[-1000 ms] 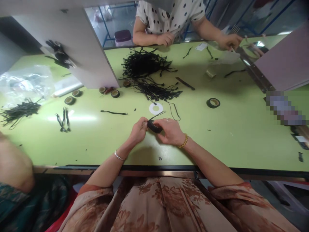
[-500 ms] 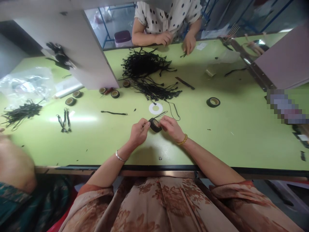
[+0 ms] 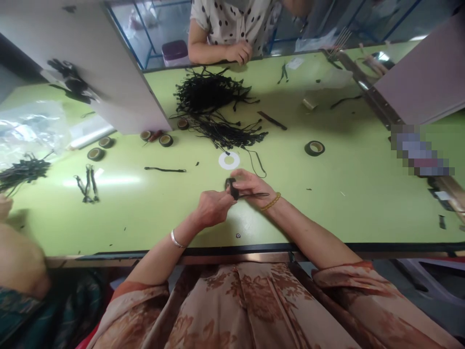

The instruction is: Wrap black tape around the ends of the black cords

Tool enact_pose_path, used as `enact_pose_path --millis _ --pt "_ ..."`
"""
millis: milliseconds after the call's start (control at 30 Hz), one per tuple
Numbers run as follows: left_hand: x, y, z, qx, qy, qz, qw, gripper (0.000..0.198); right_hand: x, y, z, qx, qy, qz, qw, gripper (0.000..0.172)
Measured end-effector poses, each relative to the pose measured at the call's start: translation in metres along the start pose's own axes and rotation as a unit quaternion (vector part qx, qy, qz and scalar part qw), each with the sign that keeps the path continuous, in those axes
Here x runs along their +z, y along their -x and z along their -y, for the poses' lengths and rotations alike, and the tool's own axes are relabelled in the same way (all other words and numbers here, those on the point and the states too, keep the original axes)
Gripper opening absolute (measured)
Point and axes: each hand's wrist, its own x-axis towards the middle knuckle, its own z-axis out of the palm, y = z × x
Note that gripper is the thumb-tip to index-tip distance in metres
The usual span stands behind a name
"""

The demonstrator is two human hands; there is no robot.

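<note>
The right hand (image 3: 254, 186) pinches a small roll of black tape (image 3: 231, 187), stood on edge just above the green desk (image 3: 345, 194); its grip is closed on the roll's far side, and a thin black cord (image 3: 256, 195) runs out from the roll across that hand toward the wrist. The left hand (image 3: 212, 209) sits just nearer the body than the roll, fingers curled together with their tips against the roll's lower edge; whether they clamp it cannot be told. The roll looks dark, narrow and ring-shaped, smaller than the hand that holds it. Just beyond the grip lies one white paper ring (image 3: 229, 160), and beyond that one big heap of black cords (image 3: 214, 104). Off to the right of the grip rests one single tape roll (image 3: 314, 148). To the left beyond it are four more rolls, two close together (image 3: 156, 137) and two farther out (image 3: 100, 148). A co-worker's hand (image 3: 238, 51) rests at the far edge of the desk.
</note>
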Motion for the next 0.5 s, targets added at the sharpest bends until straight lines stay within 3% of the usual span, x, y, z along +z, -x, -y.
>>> enact_pose_path --millis 200,333,433,500 --pt "0.000 -0.002 -0.005 -0.075 0.031 0.110 0.991 0.034 -0.003 0.007 0.017 -0.039 0.032 -0.019 0.999 0.043" --pt "0.002 -0.005 -0.009 -0.198 0.038 0.170 0.965 0.031 -0.005 0.017 0.031 -0.079 0.133 0.020 0.988 0.047" --pt "0.003 -0.007 -0.008 -0.286 0.085 0.165 0.940 0.027 -0.001 0.024 0.038 -0.160 0.291 0.045 0.942 0.048" --pt "0.005 -0.007 -0.006 -0.336 0.153 0.119 0.922 0.025 0.003 0.027 0.039 -0.236 0.426 0.038 0.873 0.044"
